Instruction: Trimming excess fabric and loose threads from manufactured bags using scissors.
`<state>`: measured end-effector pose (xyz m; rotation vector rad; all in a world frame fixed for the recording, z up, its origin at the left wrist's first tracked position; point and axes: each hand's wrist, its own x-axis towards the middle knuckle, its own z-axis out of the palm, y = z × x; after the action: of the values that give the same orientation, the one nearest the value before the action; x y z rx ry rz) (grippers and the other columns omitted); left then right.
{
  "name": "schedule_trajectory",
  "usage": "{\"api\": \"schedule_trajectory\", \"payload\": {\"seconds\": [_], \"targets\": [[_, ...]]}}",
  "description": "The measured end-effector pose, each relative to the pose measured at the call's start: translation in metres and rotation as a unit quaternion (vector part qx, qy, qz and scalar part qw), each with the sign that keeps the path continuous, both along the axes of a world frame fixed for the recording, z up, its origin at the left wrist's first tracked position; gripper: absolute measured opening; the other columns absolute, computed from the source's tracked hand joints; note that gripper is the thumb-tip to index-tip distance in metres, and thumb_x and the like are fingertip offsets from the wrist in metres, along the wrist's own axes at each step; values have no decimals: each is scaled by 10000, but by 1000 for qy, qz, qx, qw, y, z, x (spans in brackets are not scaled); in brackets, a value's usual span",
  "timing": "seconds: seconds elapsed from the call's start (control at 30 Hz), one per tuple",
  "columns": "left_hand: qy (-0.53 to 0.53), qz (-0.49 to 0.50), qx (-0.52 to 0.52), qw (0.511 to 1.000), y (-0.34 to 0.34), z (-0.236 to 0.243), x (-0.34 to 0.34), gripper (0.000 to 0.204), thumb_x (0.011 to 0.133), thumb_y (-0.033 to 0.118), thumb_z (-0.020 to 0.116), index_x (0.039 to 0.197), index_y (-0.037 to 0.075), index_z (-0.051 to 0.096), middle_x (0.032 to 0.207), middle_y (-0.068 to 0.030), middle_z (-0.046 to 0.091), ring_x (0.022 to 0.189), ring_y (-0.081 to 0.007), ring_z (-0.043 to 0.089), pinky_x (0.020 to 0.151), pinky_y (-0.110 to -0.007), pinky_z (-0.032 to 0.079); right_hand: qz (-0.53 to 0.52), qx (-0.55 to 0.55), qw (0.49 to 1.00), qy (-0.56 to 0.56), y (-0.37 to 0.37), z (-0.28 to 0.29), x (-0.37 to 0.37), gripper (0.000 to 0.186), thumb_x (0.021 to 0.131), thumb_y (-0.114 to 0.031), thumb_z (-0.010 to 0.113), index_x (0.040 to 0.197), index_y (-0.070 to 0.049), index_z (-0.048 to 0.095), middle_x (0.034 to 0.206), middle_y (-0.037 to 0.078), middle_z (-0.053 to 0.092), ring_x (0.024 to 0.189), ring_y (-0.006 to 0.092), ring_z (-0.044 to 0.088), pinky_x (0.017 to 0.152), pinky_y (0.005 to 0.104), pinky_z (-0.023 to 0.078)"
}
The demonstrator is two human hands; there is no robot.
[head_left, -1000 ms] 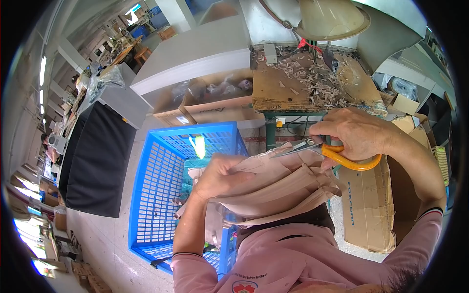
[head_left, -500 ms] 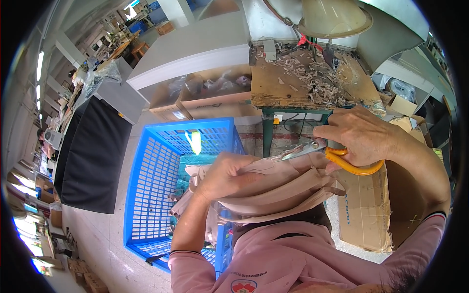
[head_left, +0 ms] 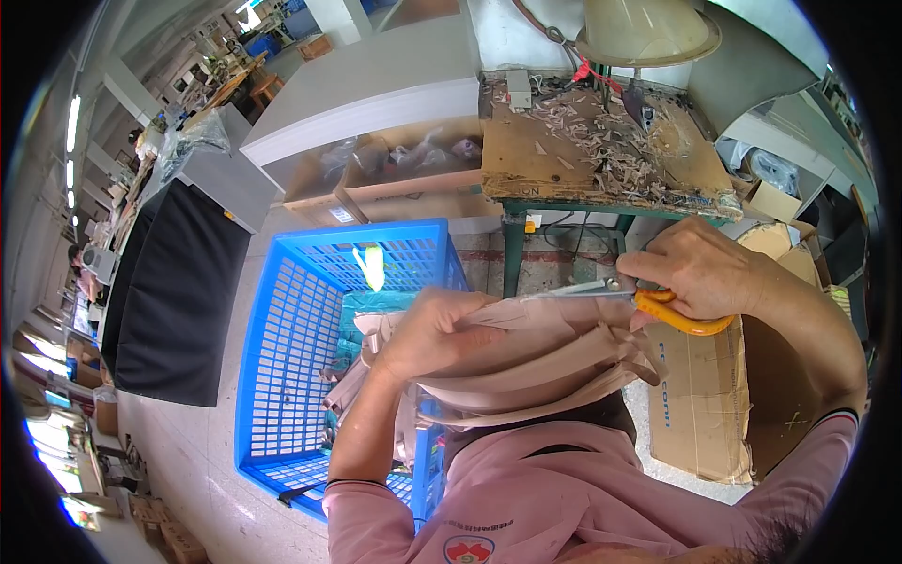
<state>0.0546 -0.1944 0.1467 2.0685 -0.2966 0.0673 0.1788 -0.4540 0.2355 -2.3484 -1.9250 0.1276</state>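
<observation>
Trimming appears mid-course: left hand (head_left: 427, 334) clutches a stack of beige, curved flat leather-like pieces (head_left: 536, 362) at lap level; right hand (head_left: 700, 273) clenched in orange-handled scissors (head_left: 639, 299), blades at the stack's upper edge. How many pieces remain uncut cannot be told. Blue plastic lattice crate (head_left: 282, 376) below left hand holds more. Scrap-strewn worn tabletop (head_left: 526, 160) beyond both hands; concrete workshop floor.

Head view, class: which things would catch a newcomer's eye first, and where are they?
The bright blue plastic crate stands on the floor at lower left. At centre the left hand grips a stack of beige pieces, while the right hand works orange-handled scissors along its upper edge. Behind, a scrap-strewn workbench.
</observation>
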Motion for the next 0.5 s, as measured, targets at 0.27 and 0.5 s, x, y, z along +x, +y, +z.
{"api": "schedule_trajectory", "payload": {"seconds": [0.27, 0.5], "targets": [[21, -11, -8, 1000, -1, 5, 0, 253, 685, 96, 656, 919, 16, 602, 706, -139, 591, 604, -140, 568, 577, -249, 432, -87, -17, 993, 78, 4, 13, 6, 488, 602, -417, 718, 894, -69, 539, 616, 85, 517, 608, 222, 553, 559, 351, 425], [-13, -29, 16, 999, -6, 2, 3, 259, 687, 137, 662, 908, 18, 599, 704, -157, 578, 595, -239, 572, 550, -279, 422, -63, -79, 992, 69, 16, 13, 7, 560, 605, -490, 690, 945, -66, 556, 679, 116, 534, 698, 271, 552, 633, 367, 432]]}}
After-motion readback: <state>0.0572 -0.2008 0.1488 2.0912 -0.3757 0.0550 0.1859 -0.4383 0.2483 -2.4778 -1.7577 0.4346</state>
